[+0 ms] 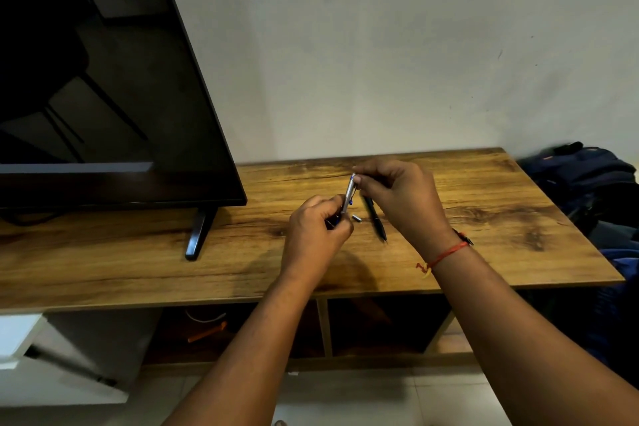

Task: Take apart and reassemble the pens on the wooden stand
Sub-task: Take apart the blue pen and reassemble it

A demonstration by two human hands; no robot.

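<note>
A silver pen (348,193) is held tilted above the desk (484,204), its lower end pinched in the left hand (316,235) and its top pinched by the right hand (401,197). Below it, a small silver cap (356,218) and a black pen (375,218) lie on the desk, near the television (103,79).

The left hand (316,228) swallows the bottom end of the silver pen (348,195), so no telling what's on that tip. The right hand (397,194) covers the top of the black pen (375,220) lying on the wooden stand (484,218). That tiny silver piece (356,217) is too small to identify. The TV (103,79) is cut off left and top, and the dark bag (584,176) runs off the right edge.
</note>
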